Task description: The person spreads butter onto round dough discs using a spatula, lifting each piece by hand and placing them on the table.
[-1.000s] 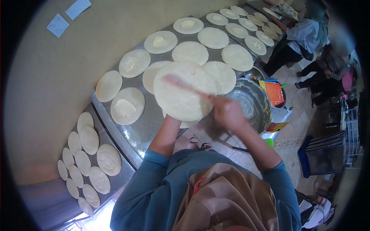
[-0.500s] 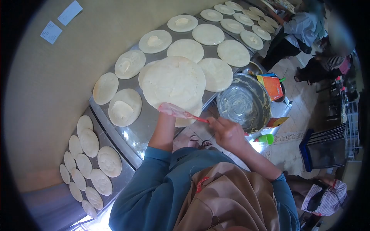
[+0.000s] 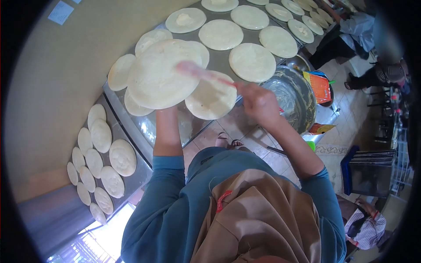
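A large pale flatbread [image 3: 158,79] is held up over the metal table, hiding the fingers of my left hand beneath it; only the wrist and forearm show. My right hand [image 3: 259,103] is closed round the red handle of a spatula [image 3: 190,70], whose motion-blurred blade is over the bread's right edge. Another round bread [image 3: 210,98] lies just right of the held one, at the table's edge. Further rounds [image 3: 252,62] lie behind it, some with a pale lump on top [image 3: 182,19]. Right of my right hand is a big metal bowl [image 3: 307,98] smeared with pale cream.
The metal table [image 3: 153,127] runs from the left to the upper right. More breads [image 3: 123,158] lie on a lower left surface. Orange packet [image 3: 318,87] beside the bowl. Co-workers stand at upper right [image 3: 357,35]; another person [image 3: 366,228] is at lower right.
The held bread has moved left and tilted, uncovering the round at the table's edge. My right hand has risen, bringing the spatula from below the bread to over its right side.
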### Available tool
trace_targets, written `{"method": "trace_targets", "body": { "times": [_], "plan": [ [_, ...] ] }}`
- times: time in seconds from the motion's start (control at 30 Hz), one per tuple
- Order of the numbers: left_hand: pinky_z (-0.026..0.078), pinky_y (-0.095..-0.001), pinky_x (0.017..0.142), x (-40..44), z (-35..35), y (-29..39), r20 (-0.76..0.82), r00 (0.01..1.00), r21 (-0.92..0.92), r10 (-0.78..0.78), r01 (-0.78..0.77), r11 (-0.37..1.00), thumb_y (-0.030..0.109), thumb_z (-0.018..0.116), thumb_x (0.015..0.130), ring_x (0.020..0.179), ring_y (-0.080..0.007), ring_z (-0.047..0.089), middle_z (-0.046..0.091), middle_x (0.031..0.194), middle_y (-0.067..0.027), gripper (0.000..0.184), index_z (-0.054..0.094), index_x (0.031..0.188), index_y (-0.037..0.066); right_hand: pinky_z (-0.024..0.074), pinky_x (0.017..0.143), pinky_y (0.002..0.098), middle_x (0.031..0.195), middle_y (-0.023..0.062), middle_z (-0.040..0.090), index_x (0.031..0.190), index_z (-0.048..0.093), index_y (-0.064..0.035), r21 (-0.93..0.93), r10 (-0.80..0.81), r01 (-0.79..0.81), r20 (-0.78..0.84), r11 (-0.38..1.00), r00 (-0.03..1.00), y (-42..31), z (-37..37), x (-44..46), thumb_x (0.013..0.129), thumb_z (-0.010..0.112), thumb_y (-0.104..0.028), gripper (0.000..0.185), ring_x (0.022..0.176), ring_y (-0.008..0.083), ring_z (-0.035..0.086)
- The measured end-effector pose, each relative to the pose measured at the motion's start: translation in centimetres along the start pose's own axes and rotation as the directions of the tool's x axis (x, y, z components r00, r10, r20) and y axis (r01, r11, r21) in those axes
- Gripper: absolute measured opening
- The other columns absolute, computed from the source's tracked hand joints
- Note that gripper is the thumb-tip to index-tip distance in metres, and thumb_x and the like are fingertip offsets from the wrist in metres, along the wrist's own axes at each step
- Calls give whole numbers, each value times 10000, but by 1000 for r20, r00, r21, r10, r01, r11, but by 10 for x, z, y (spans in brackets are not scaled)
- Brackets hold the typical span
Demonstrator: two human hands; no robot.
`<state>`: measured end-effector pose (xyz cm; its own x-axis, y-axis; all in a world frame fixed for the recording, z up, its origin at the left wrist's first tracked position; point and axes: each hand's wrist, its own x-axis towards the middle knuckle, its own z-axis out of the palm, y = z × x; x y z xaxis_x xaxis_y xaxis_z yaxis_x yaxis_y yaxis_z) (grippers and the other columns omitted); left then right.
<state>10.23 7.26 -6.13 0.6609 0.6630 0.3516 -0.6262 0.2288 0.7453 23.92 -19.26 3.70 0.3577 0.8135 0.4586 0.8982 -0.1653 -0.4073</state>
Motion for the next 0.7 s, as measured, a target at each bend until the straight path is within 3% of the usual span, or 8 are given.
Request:
{"method": "trace_targets", "body": {
  "times": [0.03, 0.1, 0.2, 0.3, 0.37, 0.47, 0.63, 0.7],
  "plan": [
    [329, -553, 1017, -2, 1, 2, 5, 999, 39, 35, -35, 999, 592, 365, 872, 1289, -325, 336, 335, 1407, -128, 693, 258, 1400, 157, 488, 526, 364, 707, 102, 559, 1008, 627, -87, 10, -9, 9, 6, 1000, 1000, -4, 2, -5, 673, 563, 19, 357, 598, 282, 583],
    [329, -554, 1017, -14, -2, 17, 20, 993, 112, 113, -115, 987, 583, 356, 881, 1290, -324, 334, 335, 1407, -130, 678, 261, 1400, 157, 493, 542, 376, 747, 116, 585, 1003, 629, -92, 162, -121, 83, 240, 983, 963, -12, 5, -15, 689, 555, 22, 342, 617, 300, 590],
    [329, -554, 1017, -45, -27, 36, -73, 992, 99, 105, -98, 990, 586, 358, 879, 1289, -324, 336, 336, 1406, -130, 682, 259, 1401, 159, 495, 563, 391, 763, 125, 595, 994, 631, -83, 222, -97, 55, 184, 974, 978, 15, 12, -13, 722, 554, -1, 295, 639, 311, 603],
    [330, -553, 1016, -98, -46, 67, -172, 982, 61, 80, -71, 996, 590, 362, 875, 1287, -325, 339, 337, 1406, -130, 688, 256, 1402, 161, 509, 595, 393, 758, 116, 585, 1000, 636, -95, 3, 85, -87, 205, 996, 975, 60, 42, -14, 728, 544, -80, 287, 657, 310, 605],
    [330, -553, 1015, -138, -45, 80, -229, 971, 25, 67, -63, 998, 592, 365, 873, 1286, -325, 341, 337, 1406, -130, 692, 255, 1403, 163, 511, 629, 408, 815, 146, 583, 1048, 597, -61, -282, 242, -154, 312, 947, 919, 82, 59, -19, 727, 544, -82, 326, 713, 321, 614],
    [331, -553, 1014, -175, -31, 80, -306, 951, -30, 44, -56, 998, 596, 369, 869, 1284, -326, 343, 338, 1406, -130, 698, 252, 1404, 165, 512, 653, 426, 892, 174, 577, 1085, 560, -36, -356, 290, -153, 370, 922, 883, 72, 79, -45, 731, 541, -89, 359, 785, 329, 615],
    [332, -553, 1012, -209, -11, 69, -407, 913, -121, -1, -53, 991, 603, 376, 863, 1281, -326, 348, 339, 1405, -130, 708, 248, 1407, 169, 513, 678, 417, 907, 166, 572, 1112, 551, -24, -86, 53, -4, 575, 996, 816, 36, 62, -91, 750, 536, -117, 374, 827, 329, 603],
    [333, -552, 1011, -217, -7, 65, -445, 895, -159, -19, -58, 986, 606, 379, 861, 1279, -327, 350, 340, 1405, -130, 712, 246, 1408, 170, 505, 657, 428, 878, 150, 578, 1098, 562, -40, 10, -24, 22, 499, 1000, 866, 47, 55, -78, 741, 532, -89, 361, 779, 327, 605]
  ]
}}
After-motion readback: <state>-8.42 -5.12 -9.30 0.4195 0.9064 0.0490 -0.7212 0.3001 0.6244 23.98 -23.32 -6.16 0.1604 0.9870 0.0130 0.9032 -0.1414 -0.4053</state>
